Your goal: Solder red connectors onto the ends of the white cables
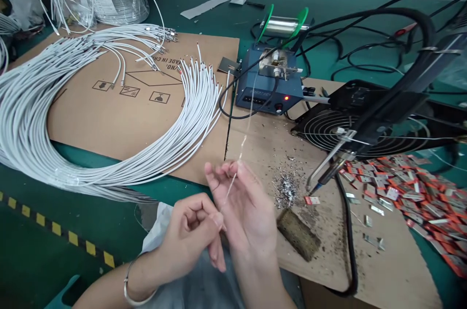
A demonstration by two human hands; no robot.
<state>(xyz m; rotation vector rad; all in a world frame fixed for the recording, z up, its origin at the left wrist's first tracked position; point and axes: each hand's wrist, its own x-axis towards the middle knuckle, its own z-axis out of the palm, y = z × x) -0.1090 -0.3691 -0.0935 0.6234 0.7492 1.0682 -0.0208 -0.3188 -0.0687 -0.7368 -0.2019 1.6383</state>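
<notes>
A thin, pale, shiny strand (243,144) rises from my hands toward the blue soldering unit (264,85); I cannot tell exactly what it is. My left hand (195,236), with a bangle at the wrist, is closed, its thumb and forefinger pinching the lower end of the strand. My right hand (251,214) is turned palm toward me, fingers curled, thumb and fingertips together on the strand higher up. To the left lies a big looped bundle of white cables (146,170), its near ends fanned out beside my hands.
A soldering iron (330,170) in its stand points at a small red-and-white piece (312,200). Around it are solder scraps (286,190), a brown sponge (299,234), a black fan (328,131), and a heap of red-and-silver parts (412,197). A solder spool (282,26) tops the unit.
</notes>
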